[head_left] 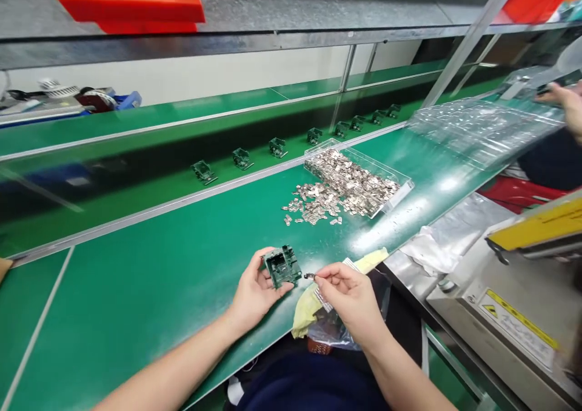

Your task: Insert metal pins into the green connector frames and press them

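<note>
My left hand (pixel 258 291) grips a green circuit board assembly (pixel 282 267) by its edges, tilted toward me above the green bench (pixel 150 277). Close to its right side, my right hand (pixel 348 293) pinches a small dark metal piece (pixel 310 276) between thumb and fingertips. A narrow gap separates that piece from the assembly. Beyond both hands, many small silvery metal pieces (pixel 313 208) lie loose on the bench, spilling from a clear plastic tray (pixel 402 196) full of them.
Several similar board assemblies (pixel 240 158) stand in a row on the recessed green conveyor. Clear trays (pixel 477 126) and a co-worker's hand (pixel 568 103) are at the right. A yellow cloth (pixel 305 314) lies at the bench edge, beside a grey machine (pixel 513 314). A shelf with an orange bin (pixel 136 2) crosses overhead.
</note>
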`<control>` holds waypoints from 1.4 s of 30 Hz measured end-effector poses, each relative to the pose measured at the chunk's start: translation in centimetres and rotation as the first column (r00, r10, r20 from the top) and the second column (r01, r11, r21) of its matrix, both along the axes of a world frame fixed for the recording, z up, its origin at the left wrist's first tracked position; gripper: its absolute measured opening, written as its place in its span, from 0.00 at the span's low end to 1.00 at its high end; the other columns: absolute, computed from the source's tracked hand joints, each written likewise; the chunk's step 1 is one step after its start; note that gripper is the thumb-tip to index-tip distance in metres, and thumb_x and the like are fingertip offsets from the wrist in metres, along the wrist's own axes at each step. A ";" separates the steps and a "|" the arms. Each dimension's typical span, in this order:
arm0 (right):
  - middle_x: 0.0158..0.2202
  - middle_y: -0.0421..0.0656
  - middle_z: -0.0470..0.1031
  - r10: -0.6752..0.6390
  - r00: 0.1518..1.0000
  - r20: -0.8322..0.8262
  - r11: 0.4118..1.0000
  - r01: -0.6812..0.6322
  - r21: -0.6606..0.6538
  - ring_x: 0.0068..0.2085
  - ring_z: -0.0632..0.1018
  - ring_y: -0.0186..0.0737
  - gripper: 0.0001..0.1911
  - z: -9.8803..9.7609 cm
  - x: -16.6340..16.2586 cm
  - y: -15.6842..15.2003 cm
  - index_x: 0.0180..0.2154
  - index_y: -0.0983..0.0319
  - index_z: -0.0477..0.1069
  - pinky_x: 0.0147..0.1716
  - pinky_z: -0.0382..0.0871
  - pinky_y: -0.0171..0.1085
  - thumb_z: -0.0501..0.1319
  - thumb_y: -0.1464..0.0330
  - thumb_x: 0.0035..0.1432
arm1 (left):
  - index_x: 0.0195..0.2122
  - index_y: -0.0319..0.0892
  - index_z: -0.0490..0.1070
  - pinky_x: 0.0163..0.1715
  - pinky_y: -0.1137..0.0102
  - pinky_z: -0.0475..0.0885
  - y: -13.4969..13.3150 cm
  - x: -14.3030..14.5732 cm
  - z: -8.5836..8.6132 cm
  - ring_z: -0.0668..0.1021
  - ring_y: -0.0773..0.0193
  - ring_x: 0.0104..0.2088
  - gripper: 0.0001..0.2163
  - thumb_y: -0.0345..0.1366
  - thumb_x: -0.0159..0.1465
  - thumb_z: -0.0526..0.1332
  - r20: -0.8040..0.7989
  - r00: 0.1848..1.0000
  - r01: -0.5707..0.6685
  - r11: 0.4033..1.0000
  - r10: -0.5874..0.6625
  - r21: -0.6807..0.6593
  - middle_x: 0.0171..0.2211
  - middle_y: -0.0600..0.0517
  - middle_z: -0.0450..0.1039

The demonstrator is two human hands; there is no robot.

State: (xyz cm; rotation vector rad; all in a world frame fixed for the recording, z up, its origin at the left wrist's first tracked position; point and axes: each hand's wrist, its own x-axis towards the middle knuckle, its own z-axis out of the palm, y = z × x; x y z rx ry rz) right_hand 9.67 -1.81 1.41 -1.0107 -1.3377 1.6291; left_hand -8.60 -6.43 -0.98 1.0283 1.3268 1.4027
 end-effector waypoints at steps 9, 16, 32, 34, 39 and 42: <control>0.22 0.37 0.64 -0.091 0.969 0.228 0.969 0.032 0.247 0.23 0.65 0.33 0.05 -0.9 -0.3 -2.2 0.33 0.61 0.72 0.21 0.58 0.32 0.59 0.70 0.52 | 0.48 0.47 0.62 0.39 0.72 0.75 -0.8 2.6 0.1 0.79 0.65 0.37 0.26 0.36 0.50 0.72 0.181 0.977 0.125 0.990 -0.111 -0.065 0.39 0.53 0.74; 0.28 0.37 0.73 -0.138 0.940 0.312 0.931 0.016 0.364 0.25 0.66 0.34 0.12 -1.2 -0.8 -2.3 0.38 0.59 0.65 0.22 0.60 0.31 0.57 0.74 0.50 | 0.49 0.49 0.63 0.39 0.76 0.75 -1.2 2.2 -0.4 0.79 0.69 0.38 0.22 0.32 0.56 0.68 0.213 0.955 0.212 0.977 -0.206 -0.007 0.43 0.53 0.73; 0.31 0.39 0.71 -0.255 0.915 0.314 0.833 0.043 0.552 0.26 0.69 0.35 0.10 -1.9 -0.7 -3.1 0.40 0.58 0.63 0.26 0.65 0.34 0.57 0.75 0.55 | 0.47 0.47 0.64 0.32 0.81 0.71 -1.3 2.5 -0.8 0.74 0.73 0.31 0.11 0.32 0.64 0.59 -0.006 0.992 0.122 0.986 -0.122 0.109 0.33 0.56 0.72; 0.36 0.41 0.71 -0.292 0.909 0.297 0.797 0.059 0.602 0.27 0.69 0.35 0.10 -2.1 -0.7 -3.1 0.41 0.59 0.64 0.28 0.66 0.35 0.56 0.75 0.56 | 0.47 0.46 0.64 0.32 0.81 0.71 -1.4 2.7 -0.7 0.75 0.73 0.31 0.11 0.32 0.64 0.60 0.008 0.997 0.069 0.993 -0.070 0.099 0.33 0.56 0.73; 0.40 0.45 0.68 -0.200 0.948 0.246 0.854 0.046 0.519 0.32 0.72 0.36 0.08 -2.0 -0.7 -3.1 0.40 0.60 0.67 0.28 0.68 0.33 0.56 0.76 0.58 | 0.46 0.46 0.64 0.32 0.81 0.71 -1.6 3.0 -0.5 0.75 0.73 0.32 0.11 0.33 0.63 0.61 0.019 1.000 0.022 0.997 -0.024 0.077 0.34 0.55 0.73; 0.42 0.46 0.68 -0.164 0.956 0.242 0.861 0.019 0.507 0.34 0.73 0.36 0.08 -1.8 -0.8 -3.0 0.36 0.61 0.70 0.28 0.69 0.32 0.55 0.77 0.57 | 0.46 0.46 0.64 0.31 0.81 0.71 -1.7 3.1 -0.6 0.74 0.73 0.31 0.11 0.33 0.63 0.60 -0.001 1.000 0.014 0.998 -0.014 0.059 0.34 0.55 0.73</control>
